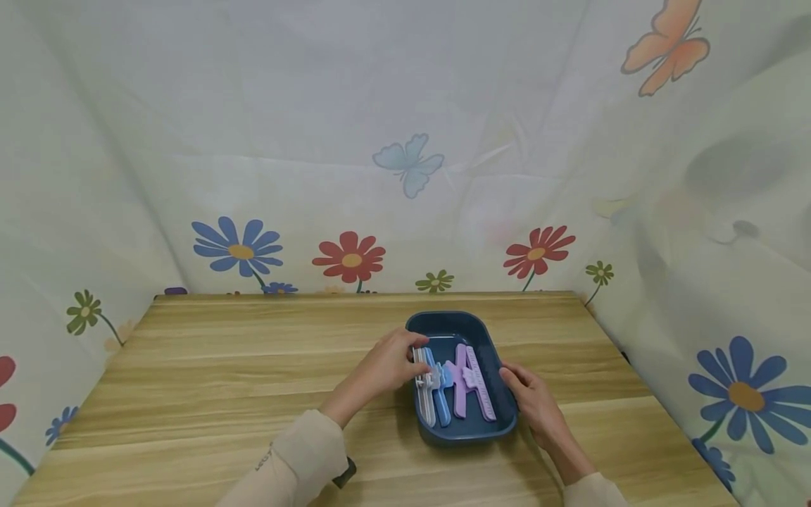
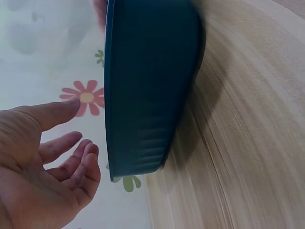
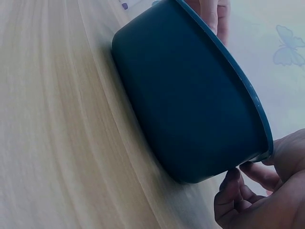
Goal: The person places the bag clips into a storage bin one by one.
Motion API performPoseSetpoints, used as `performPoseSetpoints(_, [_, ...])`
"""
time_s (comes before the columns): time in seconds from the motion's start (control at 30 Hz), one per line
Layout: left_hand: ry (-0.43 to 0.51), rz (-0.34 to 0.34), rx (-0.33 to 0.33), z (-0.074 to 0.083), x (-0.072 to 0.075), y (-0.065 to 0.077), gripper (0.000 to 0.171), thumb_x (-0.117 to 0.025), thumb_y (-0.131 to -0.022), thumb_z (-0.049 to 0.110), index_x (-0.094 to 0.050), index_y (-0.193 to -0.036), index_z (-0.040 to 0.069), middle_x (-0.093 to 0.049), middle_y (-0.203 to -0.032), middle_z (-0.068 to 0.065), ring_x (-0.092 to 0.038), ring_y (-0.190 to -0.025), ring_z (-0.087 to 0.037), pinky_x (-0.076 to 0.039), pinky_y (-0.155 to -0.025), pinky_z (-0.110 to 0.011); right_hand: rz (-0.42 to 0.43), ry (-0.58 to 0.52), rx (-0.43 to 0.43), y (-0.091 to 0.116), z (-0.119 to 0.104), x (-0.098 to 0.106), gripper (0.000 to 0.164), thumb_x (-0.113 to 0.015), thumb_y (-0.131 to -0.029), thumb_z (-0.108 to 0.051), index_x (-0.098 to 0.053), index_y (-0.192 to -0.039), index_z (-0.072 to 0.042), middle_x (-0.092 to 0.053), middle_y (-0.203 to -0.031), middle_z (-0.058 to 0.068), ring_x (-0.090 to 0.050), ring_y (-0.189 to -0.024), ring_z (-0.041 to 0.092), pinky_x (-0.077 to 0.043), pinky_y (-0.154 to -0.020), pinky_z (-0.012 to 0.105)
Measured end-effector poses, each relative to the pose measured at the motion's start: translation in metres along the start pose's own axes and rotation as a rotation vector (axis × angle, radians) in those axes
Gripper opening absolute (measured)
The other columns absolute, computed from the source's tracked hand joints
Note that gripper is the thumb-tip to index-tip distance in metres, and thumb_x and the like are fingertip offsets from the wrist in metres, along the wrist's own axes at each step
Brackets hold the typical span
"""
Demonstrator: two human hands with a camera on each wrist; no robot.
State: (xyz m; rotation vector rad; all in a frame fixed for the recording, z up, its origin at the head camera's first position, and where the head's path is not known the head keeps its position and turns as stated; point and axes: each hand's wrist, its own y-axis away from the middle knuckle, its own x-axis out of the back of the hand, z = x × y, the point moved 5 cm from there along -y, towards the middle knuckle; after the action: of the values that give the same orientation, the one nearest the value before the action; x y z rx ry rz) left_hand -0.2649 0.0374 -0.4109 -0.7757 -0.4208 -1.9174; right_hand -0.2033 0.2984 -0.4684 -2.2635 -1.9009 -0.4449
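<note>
A dark blue plastic basin (image 1: 465, 433) with rounded corners sits on the wooden table, right of its middle. Inside lie several long bag clips: white clips (image 1: 426, 401) along the left wall, a blue clip (image 1: 443, 407) beside them, and purple clips (image 1: 461, 394) towards the right. My left hand (image 1: 393, 359) hovers at the left rim over the white clips; in the left wrist view its thumb and loosely bent fingers (image 2: 86, 167) stand apart, holding nothing. My right hand (image 1: 535, 401) pinches the basin's right rim, thumb on top and fingers (image 3: 233, 191) below the lip.
The wood-grain table (image 1: 253, 352) runs back to a white cloth backdrop (image 1: 285, 141) printed with flowers and butterflies. Cloth also hangs at the left and right sides. A small dark device (image 1: 345, 473) shows by my left cuff.
</note>
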Motion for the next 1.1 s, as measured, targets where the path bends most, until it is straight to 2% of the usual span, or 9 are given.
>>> performPoseSetpoints(0.27, [0.007, 0.003, -0.001, 0.002, 0.002, 0.001, 0.043, -0.08, -0.093, 0.019, -0.069, -0.133, 0.007, -0.062, -0.12, -0.014, -0.058, -0.098, -0.023, -0.059, -0.077, -0.029, -0.002, 0.008, 0.0, -0.001, -0.002, 0.002, 0.045, -0.056, -0.109, -0.023, -0.056, -0.143, 0.005, -0.056, -0.143, 0.025, -0.053, -0.127, 0.033, -0.048, -0.101, 0.036])
performPoseSetpoints(0.5, [0.011, 0.014, -0.02, 0.002, 0.005, 0.004, 0.038, -0.076, -0.096, 0.019, -0.07, -0.132, 0.008, -0.063, -0.117, -0.014, -0.057, -0.095, -0.021, -0.057, -0.074, -0.028, 0.014, 0.115, 0.024, 0.001, -0.007, 0.005, 0.044, -0.054, -0.109, -0.023, -0.056, -0.143, 0.006, -0.056, -0.144, 0.026, -0.053, -0.129, 0.035, -0.043, -0.109, 0.049])
performPoseSetpoints(0.6, [0.007, 0.023, -0.031, 0.002, 0.007, 0.006, 0.037, -0.076, -0.096, 0.02, -0.07, -0.131, 0.008, -0.064, -0.119, -0.013, -0.058, -0.098, -0.022, -0.058, -0.078, -0.03, 0.036, 0.181, 0.061, 0.003, -0.009, 0.007, 0.042, -0.055, -0.109, -0.022, -0.058, -0.141, 0.005, -0.06, -0.138, 0.025, -0.057, -0.123, 0.033, -0.047, -0.104, 0.043])
performPoseSetpoints(0.67, [0.004, 0.029, -0.024, 0.001, 0.008, 0.008, 0.038, -0.076, -0.096, 0.021, -0.069, -0.132, 0.008, -0.063, -0.122, -0.012, -0.06, -0.101, -0.023, -0.059, -0.081, -0.031, 0.057, 0.222, 0.097, 0.003, -0.011, 0.008, 0.04, -0.056, -0.109, -0.02, -0.06, -0.138, 0.005, -0.065, -0.13, 0.023, -0.06, -0.113, 0.03, -0.05, -0.094, 0.035])
performPoseSetpoints(0.73, [0.002, 0.037, -0.013, -0.001, 0.01, 0.01, 0.039, -0.075, -0.097, 0.022, -0.069, -0.133, 0.009, -0.063, -0.127, -0.01, -0.06, -0.106, -0.023, -0.059, -0.084, -0.033, 0.072, 0.261, 0.139, 0.002, -0.013, 0.01, 0.037, -0.058, -0.108, -0.018, -0.062, -0.136, 0.006, -0.067, -0.121, 0.021, -0.061, -0.103, 0.026, -0.051, -0.084, 0.029])
performPoseSetpoints(0.83, [-0.002, 0.049, -0.002, -0.002, 0.012, 0.013, 0.042, -0.075, -0.097, 0.024, -0.067, -0.135, 0.01, -0.062, -0.131, -0.009, -0.061, -0.111, -0.024, -0.059, -0.087, -0.036, 0.092, 0.305, 0.186, 0.002, -0.016, 0.011, 0.035, -0.06, -0.106, -0.015, -0.063, -0.133, 0.007, -0.068, -0.112, 0.018, -0.059, -0.093, 0.022, -0.048, -0.076, 0.026])
performPoseSetpoints(1.0, [-0.041, 0.078, -0.023, -0.001, 0.016, 0.019, 0.044, -0.076, -0.097, 0.025, -0.066, -0.136, 0.008, -0.062, -0.134, -0.01, -0.061, -0.119, -0.027, -0.057, -0.096, -0.043, 0.106, 0.355, 0.245, 0.003, -0.021, 0.012, 0.034, -0.062, -0.104, -0.013, -0.063, -0.132, 0.006, -0.068, -0.111, 0.016, -0.061, -0.093, 0.022, -0.051, -0.078, 0.028])
performPoseSetpoints(1.1, [-0.098, 0.104, -0.044, 0.001, 0.018, 0.024, 0.046, -0.075, -0.097, 0.027, -0.065, -0.137, 0.007, -0.062, -0.137, -0.011, -0.06, -0.125, -0.029, -0.053, -0.103, -0.047, 0.102, 0.401, 0.297, 0.005, -0.028, 0.011, 0.036, -0.061, -0.105, -0.016, -0.062, -0.133, 0.007, -0.068, -0.116, 0.019, -0.064, -0.099, 0.027, -0.055, -0.084, 0.036])
